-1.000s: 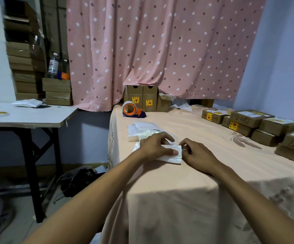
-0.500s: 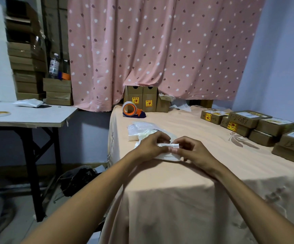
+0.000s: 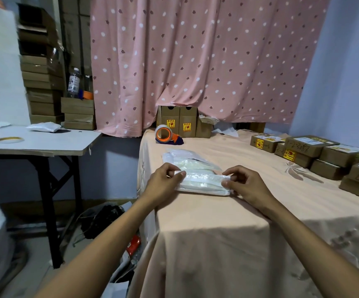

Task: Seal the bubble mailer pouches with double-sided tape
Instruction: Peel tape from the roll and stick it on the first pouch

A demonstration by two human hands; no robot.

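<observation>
- The bubble mailer pouch (image 3: 202,182) lies flat on the peach cloth (image 3: 217,222) near the table's front left corner, its long side running across in front of me.
- It is white and slightly glossy, with a puffy, crinkled body and a narrow flap folded along its far edge.
- My left hand (image 3: 163,183) pinches the pouch's left end, thumb on top of the flap, fingers curled behind.
- My right hand (image 3: 245,186) pinches the right end the same way, thumb on the flap.
- Just behind, touching the pouch's far edge, sits a small pile of more white pouches (image 3: 187,158).
- An orange tape dispenser (image 3: 166,135) stands farther back.
</observation>
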